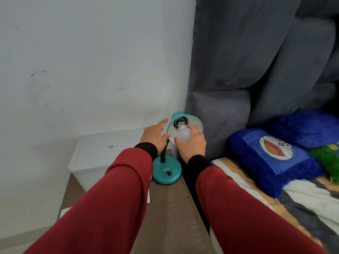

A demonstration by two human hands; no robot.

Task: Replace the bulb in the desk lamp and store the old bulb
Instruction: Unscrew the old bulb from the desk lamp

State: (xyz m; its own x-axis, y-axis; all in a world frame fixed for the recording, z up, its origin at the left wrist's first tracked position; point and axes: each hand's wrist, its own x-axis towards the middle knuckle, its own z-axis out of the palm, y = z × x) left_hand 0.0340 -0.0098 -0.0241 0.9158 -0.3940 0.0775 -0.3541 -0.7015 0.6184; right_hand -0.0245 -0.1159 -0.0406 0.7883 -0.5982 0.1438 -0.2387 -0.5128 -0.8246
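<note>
Head view — teal desk lamp [166,169] at the table's [170,208] right edge.
Right hand [192,143] grips white bulb [184,135] at the socket; left hand [155,136], fingers spread, steadies the shade [194,121] — headboard [220,116] close behind.

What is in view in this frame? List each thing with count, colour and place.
desk lamp: 1, teal, on the nightstand, shade tilted towards the camera
bulb: 1, white, at the shade's socket, screw base showing
nightstand: 1, brown wood grain, beside the bed
storage box: 1, translucent white, lidded, left of the lamp
headboard: 1, grey, padded
pillows: 2, blue plush, on the bed
hands: left hand against the shade's rim; right hand gripping the bulb; red sleeves, black cuffs
</note>
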